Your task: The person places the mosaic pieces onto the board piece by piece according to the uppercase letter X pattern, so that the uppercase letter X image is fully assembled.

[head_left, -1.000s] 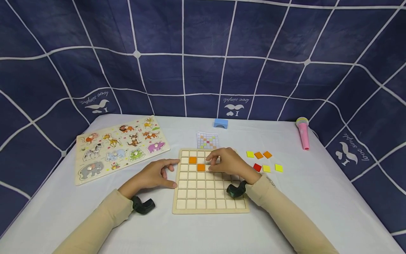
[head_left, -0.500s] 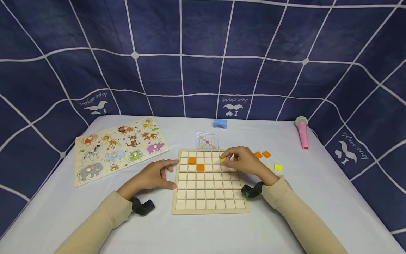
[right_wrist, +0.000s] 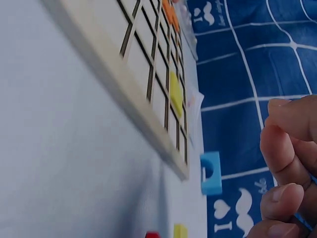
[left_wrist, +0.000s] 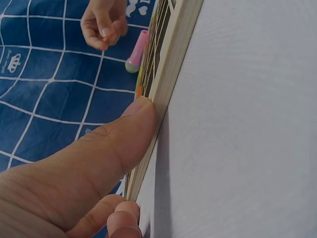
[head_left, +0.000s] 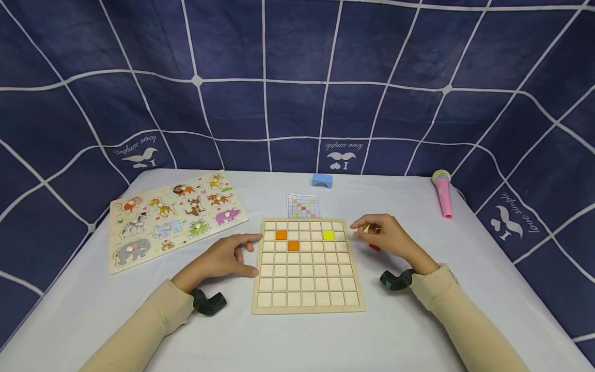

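Note:
A wooden grid board (head_left: 307, 309) lies in the middle of the white table. Two orange tiles (head_left: 281, 235) sit in its upper left cells and one yellow tile (head_left: 328, 235) in an upper right cell. My left hand (head_left: 241, 253) rests flat beside the board's left edge, thumb (left_wrist: 124, 134) pressed against the rim (left_wrist: 173, 59). My right hand (head_left: 372, 232) hovers just right of the board over loose tiles, its fingers (right_wrist: 282, 148) loosely curled with nothing seen in them. A red tile (head_left: 374, 248) and a yellow tile (head_left: 367, 227) peek out under it.
An animal peg puzzle (head_left: 174, 217) lies at the left. A pattern card (head_left: 304, 205) sits behind the board, with a blue block (head_left: 323, 180) farther back. A pink toy microphone (head_left: 443, 194) lies at the right. A dark blue cloth backdrop surrounds the table.
My right hand carried a yellow tile across the board, left it in an upper right cell, and moved right off the board over the loose tiles. The left hand has stayed put.

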The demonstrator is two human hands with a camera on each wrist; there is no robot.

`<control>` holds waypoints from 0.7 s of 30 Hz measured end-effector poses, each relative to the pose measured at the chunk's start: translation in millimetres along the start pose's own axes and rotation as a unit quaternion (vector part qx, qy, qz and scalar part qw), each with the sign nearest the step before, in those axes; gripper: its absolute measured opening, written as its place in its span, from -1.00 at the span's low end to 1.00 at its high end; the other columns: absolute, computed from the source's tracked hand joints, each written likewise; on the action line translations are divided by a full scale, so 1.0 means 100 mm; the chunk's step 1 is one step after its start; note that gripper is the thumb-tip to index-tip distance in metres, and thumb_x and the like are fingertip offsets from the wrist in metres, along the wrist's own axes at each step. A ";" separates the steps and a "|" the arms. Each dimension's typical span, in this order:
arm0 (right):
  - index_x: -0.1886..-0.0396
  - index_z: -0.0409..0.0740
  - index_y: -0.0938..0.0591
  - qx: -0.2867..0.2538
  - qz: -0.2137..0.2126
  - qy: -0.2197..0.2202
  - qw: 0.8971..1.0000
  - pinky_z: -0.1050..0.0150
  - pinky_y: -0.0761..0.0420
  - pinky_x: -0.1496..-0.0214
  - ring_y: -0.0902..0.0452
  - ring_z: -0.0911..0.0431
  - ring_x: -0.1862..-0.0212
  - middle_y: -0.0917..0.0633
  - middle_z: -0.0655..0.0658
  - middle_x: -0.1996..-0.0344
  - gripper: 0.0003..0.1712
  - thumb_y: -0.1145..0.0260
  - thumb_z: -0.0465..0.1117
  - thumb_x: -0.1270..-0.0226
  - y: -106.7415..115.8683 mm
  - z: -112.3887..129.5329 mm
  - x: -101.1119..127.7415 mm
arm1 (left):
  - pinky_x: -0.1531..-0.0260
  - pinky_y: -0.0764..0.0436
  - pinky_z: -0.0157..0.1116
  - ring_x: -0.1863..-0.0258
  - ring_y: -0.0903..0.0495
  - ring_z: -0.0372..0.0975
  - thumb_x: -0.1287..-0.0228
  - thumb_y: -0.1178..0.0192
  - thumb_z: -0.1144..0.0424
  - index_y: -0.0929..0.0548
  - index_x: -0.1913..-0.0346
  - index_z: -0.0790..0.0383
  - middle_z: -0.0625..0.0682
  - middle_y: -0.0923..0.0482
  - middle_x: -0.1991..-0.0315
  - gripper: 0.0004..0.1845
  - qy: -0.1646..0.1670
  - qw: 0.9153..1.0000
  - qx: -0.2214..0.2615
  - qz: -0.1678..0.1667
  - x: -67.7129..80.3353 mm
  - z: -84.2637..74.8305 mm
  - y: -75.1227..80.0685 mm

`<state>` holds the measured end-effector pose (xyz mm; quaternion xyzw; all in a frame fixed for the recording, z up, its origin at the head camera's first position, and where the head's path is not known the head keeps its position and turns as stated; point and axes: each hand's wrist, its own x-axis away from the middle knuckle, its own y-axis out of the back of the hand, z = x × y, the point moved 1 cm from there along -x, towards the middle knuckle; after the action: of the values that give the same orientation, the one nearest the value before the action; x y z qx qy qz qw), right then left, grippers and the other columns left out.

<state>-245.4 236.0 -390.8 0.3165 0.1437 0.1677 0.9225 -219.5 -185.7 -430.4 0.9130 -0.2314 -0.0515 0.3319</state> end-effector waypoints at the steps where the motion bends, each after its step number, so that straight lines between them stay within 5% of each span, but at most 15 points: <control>1: 0.10 -0.31 -0.83 0.002 -0.005 0.001 1.000 0.35 -0.39 0.46 -0.42 0.22 0.49 -0.68 0.00 0.38 -0.85 -0.52 -0.38 -0.36 0.02 -0.03 0.02 | 0.35 -0.48 -0.32 0.34 -0.49 -0.16 -0.02 -0.74 0.21 -0.54 -0.50 0.38 0.04 -0.53 0.07 -0.05 0.000 1.000 0.000 0.000 0.00 0.00 0.00; 8: 0.07 -0.38 -0.81 -0.003 -0.028 0.015 0.999 0.38 -0.53 0.29 -0.51 0.21 0.35 -0.71 0.01 0.32 -0.81 -0.51 -0.42 -0.36 0.19 -0.21 0.16 | 0.33 -0.49 -0.31 0.34 -0.50 -0.17 -0.03 -0.73 0.20 -0.55 -0.49 0.37 0.03 -0.55 0.06 -0.06 -0.004 1.000 0.002 0.000 0.01 -0.01 0.00; 15: -0.02 -0.42 -0.78 -0.013 -0.024 0.029 0.999 0.41 -0.59 0.09 -0.59 0.23 0.19 -0.81 -0.19 0.14 -0.77 -0.45 -0.46 -0.40 0.38 -0.37 0.29 | 0.34 -0.48 -0.32 0.35 -0.50 -0.17 -0.04 -0.73 0.20 -0.55 -0.49 0.38 0.04 -0.54 0.06 -0.07 -0.004 1.000 0.003 0.000 0.01 -0.02 0.00; 21: -0.07 -0.40 -0.77 -0.009 -0.033 -0.003 0.999 0.43 -0.60 -0.02 -0.62 0.25 0.02 -0.81 -0.25 0.01 -0.74 -0.44 -0.41 -0.44 0.54 -0.51 0.41 | 0.33 -0.50 -0.31 0.34 -0.50 -0.17 -0.05 -0.72 0.19 -0.55 -0.49 0.37 0.03 -0.54 0.06 -0.07 -0.005 1.000 0.001 0.001 0.01 -0.01 0.01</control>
<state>-239.6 319.9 -401.6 0.3041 0.1496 0.1374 0.9307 -218.5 -186.5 -429.4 0.9127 -0.2341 -0.0556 0.3302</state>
